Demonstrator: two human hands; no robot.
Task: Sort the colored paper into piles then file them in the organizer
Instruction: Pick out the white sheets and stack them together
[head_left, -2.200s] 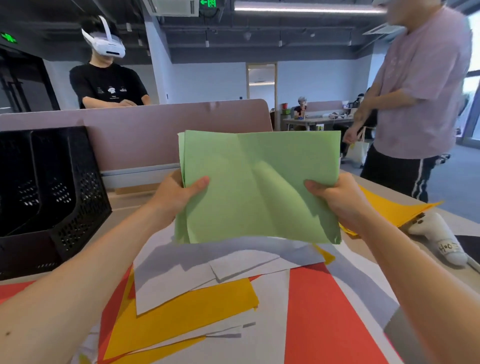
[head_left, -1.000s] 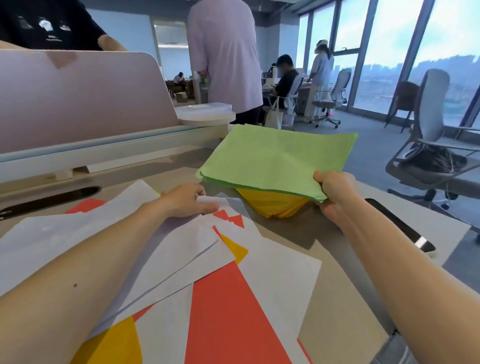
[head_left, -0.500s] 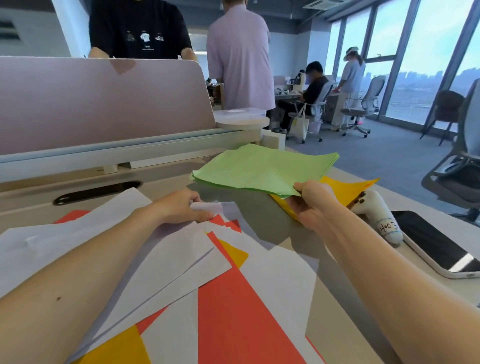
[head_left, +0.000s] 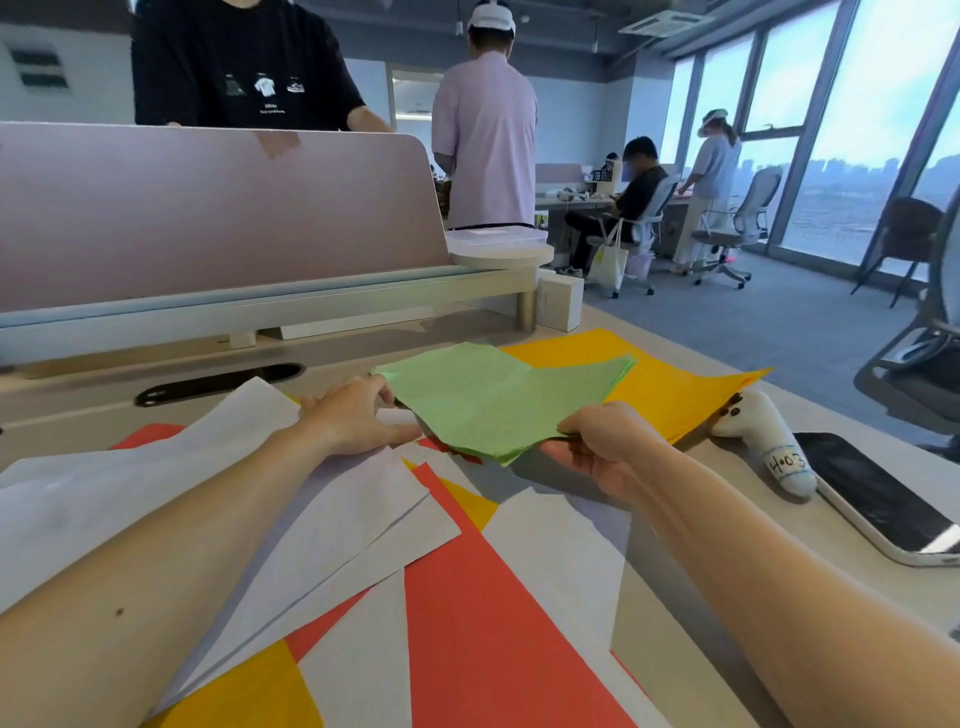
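Note:
My right hand (head_left: 597, 449) grips the near right corner of a stack of green paper (head_left: 498, 397), held low over the desk. The stack partly covers a pile of yellow paper (head_left: 675, 387) lying at the back right. My left hand (head_left: 353, 418) rests on the mixed sheets, fingers reaching to the green stack's left edge. Loose white paper (head_left: 332, 519), red paper (head_left: 483, 613) and a yellow sheet (head_left: 244, 696) lie scattered across the near desk. The organizer is out of view.
A white controller (head_left: 769, 441) and a phone (head_left: 883, 499) lie at the right on the desk (head_left: 670, 618). A pink partition (head_left: 208, 208) runs along the back, with people beyond it. Office chairs stand to the right.
The green stack has come lower and nearer, towards my left hand, uncovering more of the yellow pile. My left hand has reached up to the stack's edge. The view tilted up.

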